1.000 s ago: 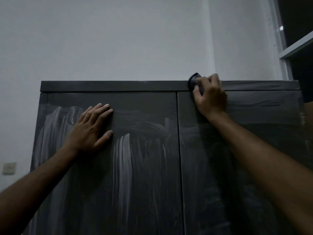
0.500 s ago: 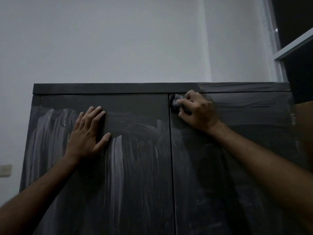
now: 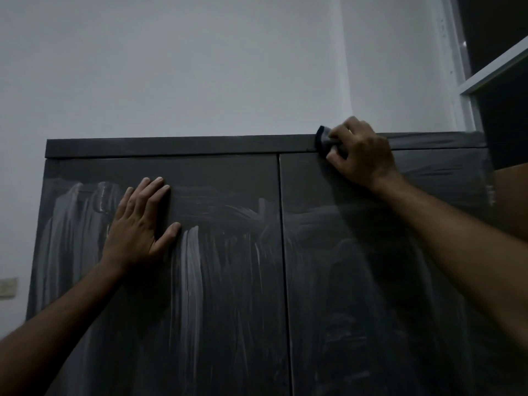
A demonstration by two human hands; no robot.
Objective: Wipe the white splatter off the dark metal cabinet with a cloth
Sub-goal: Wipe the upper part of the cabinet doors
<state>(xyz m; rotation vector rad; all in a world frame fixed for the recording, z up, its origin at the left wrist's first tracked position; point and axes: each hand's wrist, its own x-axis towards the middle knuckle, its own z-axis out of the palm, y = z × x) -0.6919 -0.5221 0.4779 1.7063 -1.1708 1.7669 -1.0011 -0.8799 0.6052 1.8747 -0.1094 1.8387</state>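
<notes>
L hand lies flat, fingers straight, on the cabinet left door amid white smears. R hand, at 1 o'clock, grips a dark cloth against the top edge. Wall behind.

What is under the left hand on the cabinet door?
The left hand lies flat on the left door, with white smears showing around it. Whether smears also lie beneath the palm cannot be seen, because the hand covers that patch.

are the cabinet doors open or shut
Shut: both cabinet doors sit flush, with only a thin straight seam between them.
</notes>
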